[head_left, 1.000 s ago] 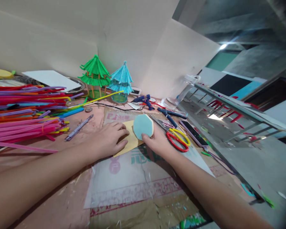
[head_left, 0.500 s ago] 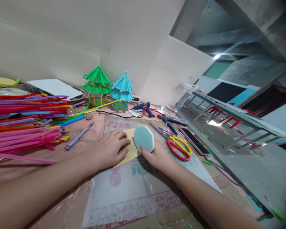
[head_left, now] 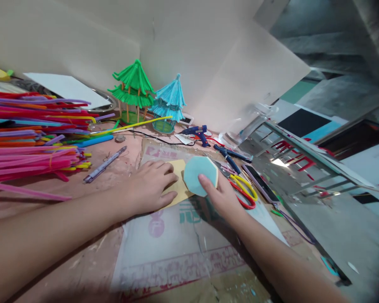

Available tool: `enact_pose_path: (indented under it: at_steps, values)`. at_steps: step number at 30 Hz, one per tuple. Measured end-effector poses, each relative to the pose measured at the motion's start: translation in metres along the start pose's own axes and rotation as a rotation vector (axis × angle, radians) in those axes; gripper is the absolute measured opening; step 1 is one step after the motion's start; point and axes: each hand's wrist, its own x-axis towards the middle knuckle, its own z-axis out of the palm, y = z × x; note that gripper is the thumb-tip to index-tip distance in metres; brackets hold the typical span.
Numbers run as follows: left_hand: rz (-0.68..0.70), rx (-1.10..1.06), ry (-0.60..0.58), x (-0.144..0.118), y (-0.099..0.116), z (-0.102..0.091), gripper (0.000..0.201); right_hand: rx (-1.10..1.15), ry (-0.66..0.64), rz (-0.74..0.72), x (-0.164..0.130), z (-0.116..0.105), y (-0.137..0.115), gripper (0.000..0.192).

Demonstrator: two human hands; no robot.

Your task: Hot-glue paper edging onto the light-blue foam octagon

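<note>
In my right hand (head_left: 224,198) is a light-blue octagonal piece (head_left: 199,176) with a pale edge, gripped with the thumb on its face and the fingers hidden behind. It is tilted over the right end of a yellow sheet (head_left: 180,168). My left hand (head_left: 154,183) lies over that sheet with its fingers spread, resting on it. Beneath both is a translucent plastic sheet (head_left: 177,269) with red and green print. Scissors (head_left: 248,189) with red and yellow handles lie just beyond my right hand, their blades partly hidden.
Bundled pipe cleaners (head_left: 34,130) fill the left side, beside a pen (head_left: 105,165). A green pagoda model (head_left: 134,94) and a blue one (head_left: 169,103) stand at the back. Further right are a glue gun (head_left: 197,132), pliers (head_left: 229,156) and a phone (head_left: 260,183).
My right hand has turned the blue octagonal piece to face me more and moved it slightly right. My left hand stays on the yellow sheet. The view has shifted.
</note>
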Motion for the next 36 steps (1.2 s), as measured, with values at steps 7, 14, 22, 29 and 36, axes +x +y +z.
enact_pose_path:
  at_steps: [7,14,22,29,36]
  values:
    - [-0.016,0.025,-0.01,0.0,0.001,-0.001,0.035,0.103,-0.026,0.224,0.011,-0.002,0.009,0.033]
    - [-0.02,0.038,-0.034,0.0,0.0,-0.001,0.04,-0.271,-0.051,-0.157,-0.004,-0.006,-0.003,0.044]
    - [0.009,0.054,-0.055,0.001,0.002,-0.002,0.039,-0.449,-0.031,-0.194,0.028,0.013,-0.002,0.055]
    - [0.003,0.04,-0.028,0.0,0.002,-0.003,0.038,-0.501,-0.089,-0.187,0.017,0.007,-0.008,0.057]
    - [0.008,0.029,-0.011,0.001,0.002,-0.001,0.037,-0.564,-0.114,-0.159,0.029,0.016,-0.013,0.054]
